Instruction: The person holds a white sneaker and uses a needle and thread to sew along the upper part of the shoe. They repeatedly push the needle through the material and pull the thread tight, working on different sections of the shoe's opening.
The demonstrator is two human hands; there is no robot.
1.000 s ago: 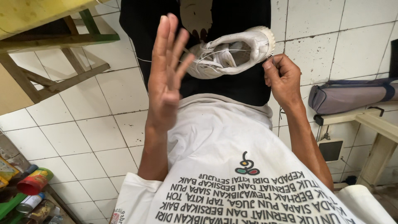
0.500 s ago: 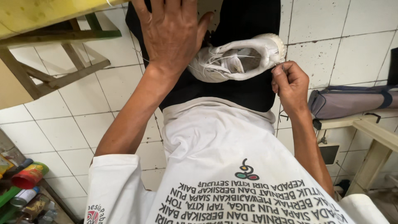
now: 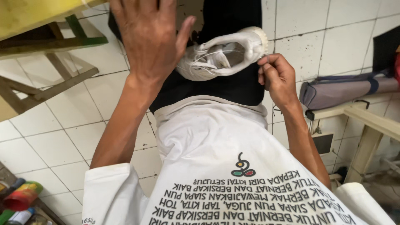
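Upper centre of frame: right hand (image 3: 278,77) pinches the white sneaker (image 3: 223,54) heel; left hand (image 3: 150,37) spread open, empty, above white tiled floor (image 3: 54,146) beside a wooden stool (image 3: 46,54).

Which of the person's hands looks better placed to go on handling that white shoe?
Probably the right hand: its fingers pinch the heel of the white shoe. The left hand is raised open beside the toe, holding nothing.
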